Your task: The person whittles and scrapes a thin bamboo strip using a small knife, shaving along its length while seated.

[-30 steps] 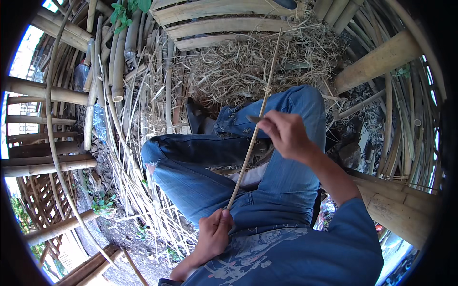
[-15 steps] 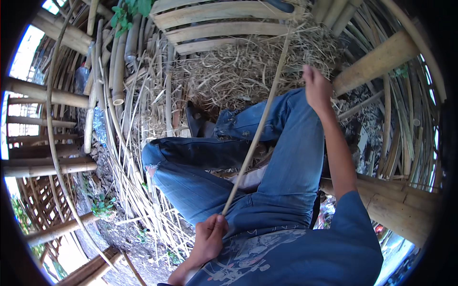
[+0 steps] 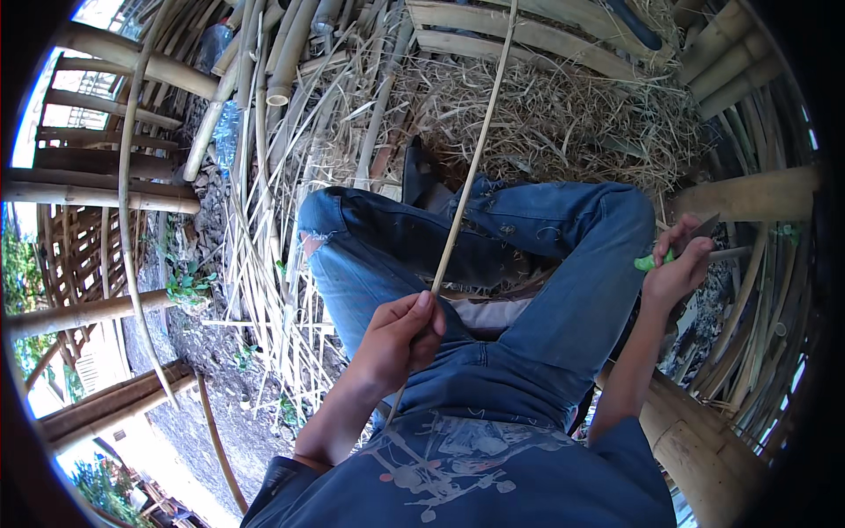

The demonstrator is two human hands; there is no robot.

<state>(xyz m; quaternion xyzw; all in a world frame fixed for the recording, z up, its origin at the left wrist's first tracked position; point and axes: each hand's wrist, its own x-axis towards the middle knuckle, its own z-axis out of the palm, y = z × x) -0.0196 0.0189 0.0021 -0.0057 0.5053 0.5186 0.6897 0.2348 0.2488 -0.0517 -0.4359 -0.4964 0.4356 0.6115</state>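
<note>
My left hand is closed round a long, thin bamboo strip in front of my belly. The strip slants up and away over my lap, past the top edge of the view, and its short near end points down toward my shirt. Off to the right, beyond my right knee, my right hand is wrapped round a knife with a green handle. Its grey blade shows past my fingers; part of the handle is hidden in the palm. The knife is apart from the strip.
Dry shavings are heaped beyond my crossed legs, below a slatted bamboo panel. A dark curved handle lies on the slats. Pale split strips litter the ground at left. Thick bamboo poles stand close on the right.
My right hand has moved right and nearer me, and a knife now shows in it. My left hand has moved forward along with the strip, whose near end now extends below the hand. The view has shifted.
</note>
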